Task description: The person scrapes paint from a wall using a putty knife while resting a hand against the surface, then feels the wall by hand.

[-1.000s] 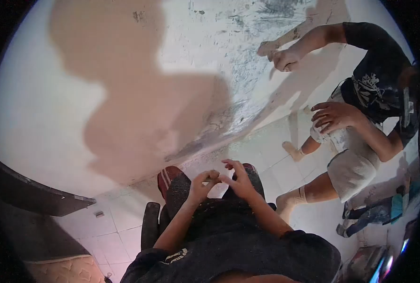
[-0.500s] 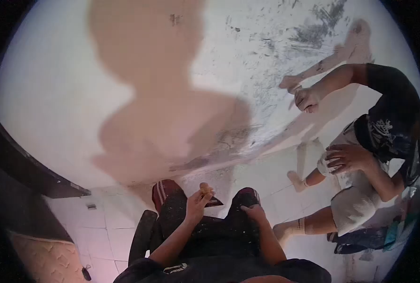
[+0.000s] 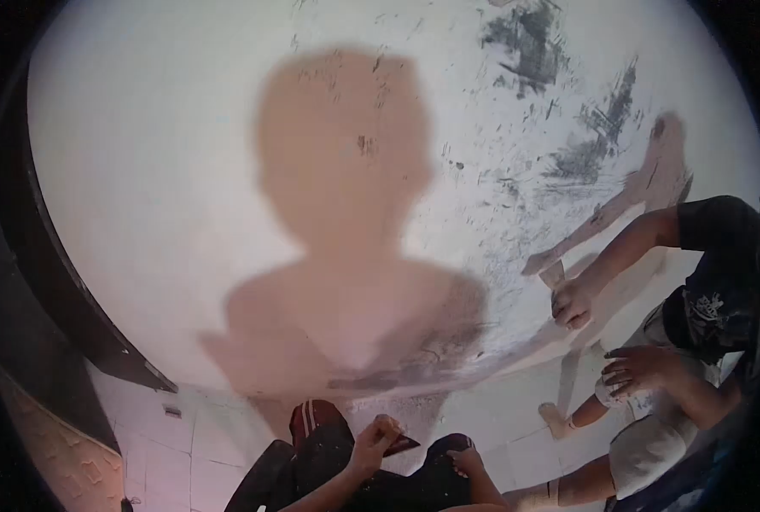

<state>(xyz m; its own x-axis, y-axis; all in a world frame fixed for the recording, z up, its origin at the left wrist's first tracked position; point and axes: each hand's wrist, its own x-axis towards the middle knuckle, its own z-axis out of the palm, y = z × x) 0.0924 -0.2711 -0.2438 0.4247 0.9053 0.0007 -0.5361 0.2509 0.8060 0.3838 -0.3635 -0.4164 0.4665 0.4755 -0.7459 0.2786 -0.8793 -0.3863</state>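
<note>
My left hand [image 3: 373,445] is closed around what looks like a scraper [image 3: 406,442], held above my lap between my knees. Its pale handle end pokes out past my fingers, and a dark triangular part sticks out to the right. Resting on my right knee [image 3: 445,447], my right hand [image 3: 467,463] is open and holds nothing. In front of me rises a white wall [image 3: 158,205], on which my shadow falls. Dark scuffed patches [image 3: 525,51] mark its upper right.
At the right a co-worker [image 3: 713,282] sits close to the wall, one hand [image 3: 572,305] holding a scraper [image 3: 553,275] near it, the other hand over a knee. Pale floor tiles [image 3: 162,444] run along the wall's foot. A dark frame edge [image 3: 64,256] borders the left side.
My view has tilted up, so the wall, my lap and the co-worker appear lower. My left hand still grips the scraper. The co-worker's scraper blade now shows more plainly.
</note>
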